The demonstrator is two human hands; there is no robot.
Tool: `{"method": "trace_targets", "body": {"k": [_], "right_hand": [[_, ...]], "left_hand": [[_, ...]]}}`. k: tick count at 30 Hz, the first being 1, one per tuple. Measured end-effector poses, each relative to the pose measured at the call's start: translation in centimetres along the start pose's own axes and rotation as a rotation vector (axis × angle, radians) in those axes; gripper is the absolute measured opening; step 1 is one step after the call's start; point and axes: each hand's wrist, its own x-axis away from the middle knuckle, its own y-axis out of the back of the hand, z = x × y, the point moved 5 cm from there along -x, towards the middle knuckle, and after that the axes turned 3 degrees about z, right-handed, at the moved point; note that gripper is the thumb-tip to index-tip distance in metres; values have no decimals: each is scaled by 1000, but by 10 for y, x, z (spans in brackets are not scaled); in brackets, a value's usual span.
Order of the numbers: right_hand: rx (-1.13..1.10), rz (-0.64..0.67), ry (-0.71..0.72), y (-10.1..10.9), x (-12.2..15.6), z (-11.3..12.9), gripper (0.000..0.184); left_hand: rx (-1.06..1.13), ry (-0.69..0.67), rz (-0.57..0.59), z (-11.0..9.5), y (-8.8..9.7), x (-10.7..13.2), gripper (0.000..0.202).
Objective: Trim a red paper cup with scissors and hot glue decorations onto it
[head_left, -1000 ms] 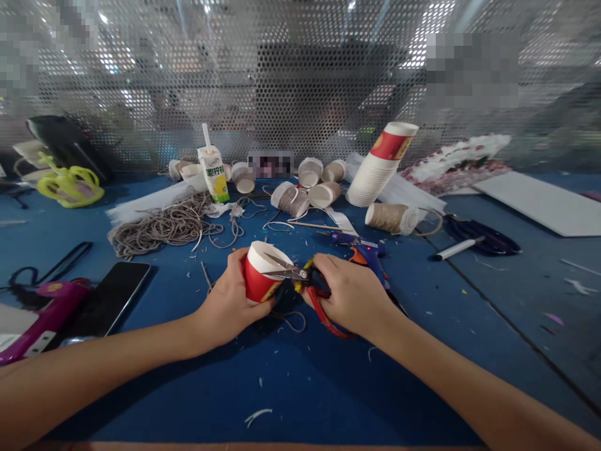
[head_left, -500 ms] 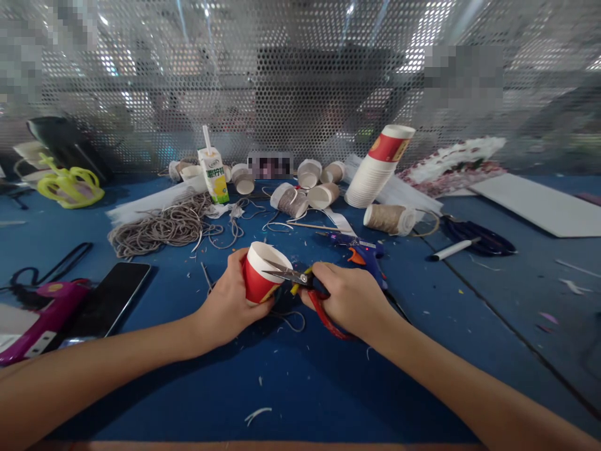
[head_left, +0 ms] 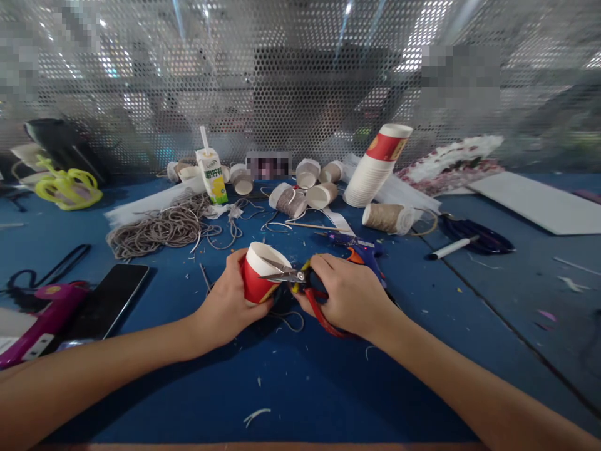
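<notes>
A red and white paper cup point(head_left: 257, 279) is gripped by my left hand point(head_left: 231, 294), its mouth tilted up and to the right. My right hand point(head_left: 353, 294) is closed around the red and yellow handles of a pair of scissors point(head_left: 323, 313). The blades are parted at the cup's right side: one lies over the open mouth, the other in front of the red outer wall. Part of the scissor handles is hidden behind my fingers. Just behind my right hand lies a blue hot glue gun point(head_left: 369, 250) with an orange trigger.
A leaning stack of paper cups point(head_left: 375, 169), a drink carton point(head_left: 212, 175), grey cord point(head_left: 157, 232) and several cord-wrapped cups point(head_left: 288, 200) stand at the back. At left are a phone point(head_left: 110, 304) and a magenta tool point(head_left: 47, 319); at right, a white pen point(head_left: 453, 248).
The scissor blades have opened wider at the cup's rim, and the fingers of my right hand have shifted slightly. My left hand keeps the cup nearly still.
</notes>
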Motion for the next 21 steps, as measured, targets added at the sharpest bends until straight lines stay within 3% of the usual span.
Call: {"method": "trace_targets", "body": {"k": [7, 21], "right_hand": [[20, -16, 37, 1, 2, 2, 21], [20, 5, -11, -5, 5, -2, 5]], "left_hand": [[-15, -66, -29, 0, -1, 1, 71], [-22, -30, -13, -2, -1, 0, 68]]}}
